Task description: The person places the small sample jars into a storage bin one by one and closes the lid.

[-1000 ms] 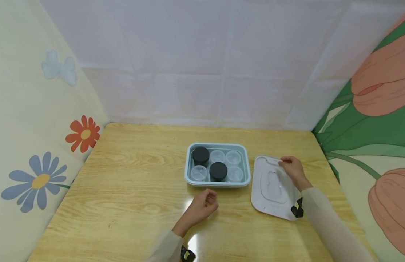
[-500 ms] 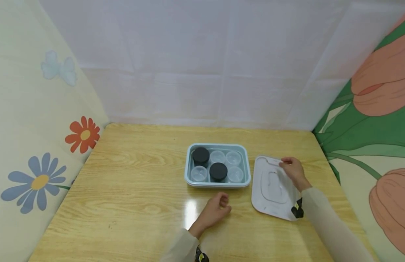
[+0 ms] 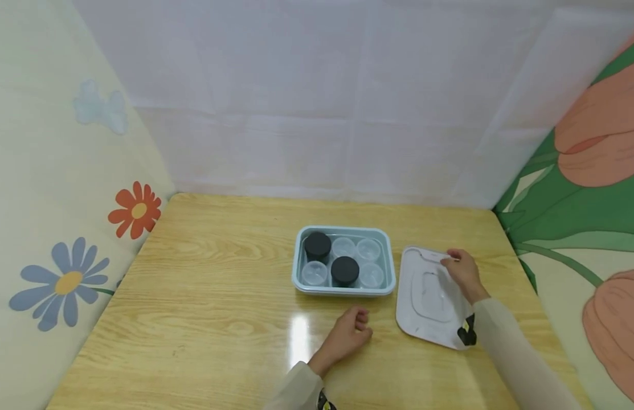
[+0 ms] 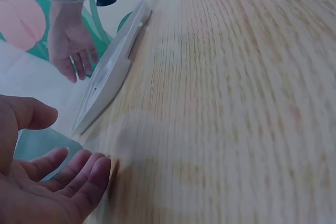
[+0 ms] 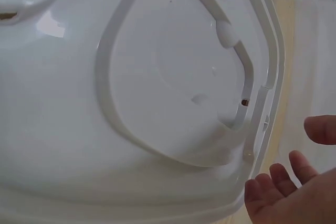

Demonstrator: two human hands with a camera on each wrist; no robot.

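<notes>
A pale blue container (image 3: 295,273) stands mid-table, holding several round clear cups (image 3: 314,274) and two with black lids, one black lid (image 3: 344,270) at the front and another black lid (image 3: 318,245) at the back left. My left hand (image 3: 347,333) rests on the table in front of it, fingers loosely bent with nothing between them. To the container's right lies a white plastic lid (image 3: 424,296), moulded with ridges and recesses. Over its far right corner is my right hand (image 5: 294,187), thumb apart from the fingers and holding nothing; whether the fingertips touch the rim I cannot tell.
The wood-grain table (image 3: 193,296) reaches back to a white cloth (image 3: 275,102). Flower-printed panels flank it, with a blue flower (image 3: 65,283) on the left and a pink tulip (image 3: 611,134) on the right.
My left hand has moved to the right along the table, away from below the container's left half. My right hand stays by the lid's corner. The head view has shifted slightly.
</notes>
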